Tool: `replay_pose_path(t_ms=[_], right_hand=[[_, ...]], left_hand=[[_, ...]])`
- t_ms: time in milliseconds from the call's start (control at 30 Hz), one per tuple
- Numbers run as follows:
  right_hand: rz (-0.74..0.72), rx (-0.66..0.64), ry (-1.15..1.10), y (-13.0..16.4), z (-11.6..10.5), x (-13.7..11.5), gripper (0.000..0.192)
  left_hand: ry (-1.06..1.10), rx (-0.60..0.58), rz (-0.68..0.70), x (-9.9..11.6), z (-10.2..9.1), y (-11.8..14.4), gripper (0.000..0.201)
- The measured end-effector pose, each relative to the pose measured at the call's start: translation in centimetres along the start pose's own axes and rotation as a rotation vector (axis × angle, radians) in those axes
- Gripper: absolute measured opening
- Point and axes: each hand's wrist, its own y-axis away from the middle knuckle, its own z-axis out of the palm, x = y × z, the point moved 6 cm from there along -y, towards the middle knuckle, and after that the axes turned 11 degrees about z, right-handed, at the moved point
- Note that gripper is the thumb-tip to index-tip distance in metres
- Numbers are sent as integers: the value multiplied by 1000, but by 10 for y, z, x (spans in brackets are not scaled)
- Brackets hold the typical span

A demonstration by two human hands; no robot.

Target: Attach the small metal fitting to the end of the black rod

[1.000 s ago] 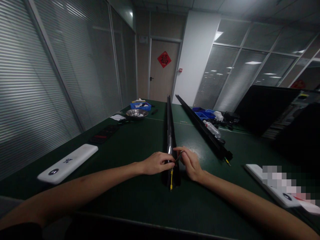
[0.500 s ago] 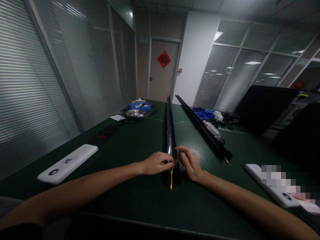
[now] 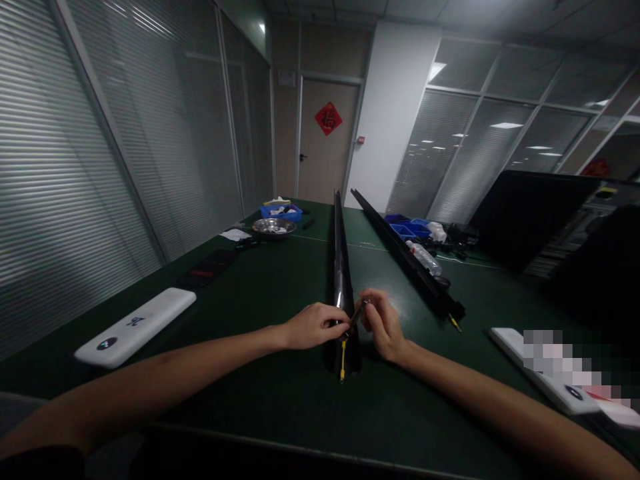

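A long black metal rail [image 3: 341, 260] runs away from me along the table. From its near end hangs a short yellow wire [image 3: 343, 360] with a small terminal at the tip. My left hand [image 3: 315, 327] lies across the rail near that end, thumb and fingers pinched just above the wire; what is between them is hidden. On the rail's right, my right hand [image 3: 384, 327] grips a small wrench [image 3: 357, 315] between thumb and fingers. The wrench slants down toward my left fingertips, where its lower end is hidden.
A second black rail [image 3: 400, 250] lies to the right. White oblong devices [image 3: 137, 327] flank both sides. A metal bowl [image 3: 274, 229] and blue tray [image 3: 267, 213] stand far left. Blue bins [image 3: 403, 232], a plastic bottle [image 3: 424, 258] and a dark computer case [image 3: 540, 213] are right.
My right hand has shifted slightly, and the wrench in its fingers has turned a little, standing more steeply. My left hand and the rail have stayed in place.
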Motion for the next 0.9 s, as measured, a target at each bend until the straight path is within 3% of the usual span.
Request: replay_pose_path(t_ms=[900], right_hand=[[-52, 51, 108, -1, -4, 0, 20]], left_hand=[[27, -6, -40, -4, 0, 2, 28]])
